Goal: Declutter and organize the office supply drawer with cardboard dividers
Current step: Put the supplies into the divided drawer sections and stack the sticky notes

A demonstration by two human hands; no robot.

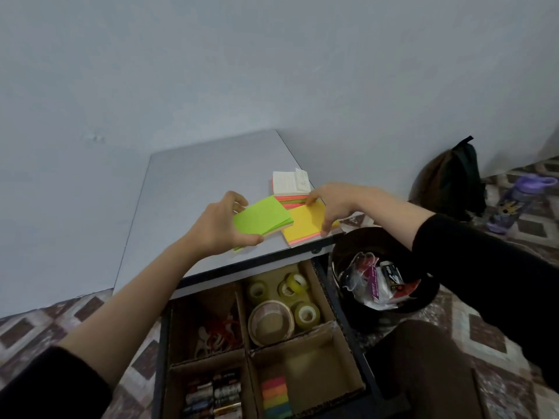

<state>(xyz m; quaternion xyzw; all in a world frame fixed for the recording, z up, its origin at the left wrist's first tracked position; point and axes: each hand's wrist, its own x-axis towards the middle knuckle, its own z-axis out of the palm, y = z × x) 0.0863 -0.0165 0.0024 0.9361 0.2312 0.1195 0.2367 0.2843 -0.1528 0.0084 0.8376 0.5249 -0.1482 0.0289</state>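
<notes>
My left hand [222, 226] grips a green sticky-note pad [261, 220] just above the grey desk top [187, 189]. My right hand [329, 204] pinches a yellow sticky-note pad [305, 226] lying at the desk's right front edge. Behind it sits a stack of mixed-colour pads with a white top [289, 184]. Below the desk the drawer stands open with cardboard dividers [245, 316]. Its compartments hold tape rolls [281, 303], rubber bands and clips [214, 334], batteries [214, 394], and a small striped rainbow pad [275, 397].
A black bin [423, 300] with plastic wrappers stands right of the drawer. A dark backpack [450, 182] and a purple bottle [514, 204] lie on the patterned floor by the wall. A dark brown seat [423, 358] is at lower right.
</notes>
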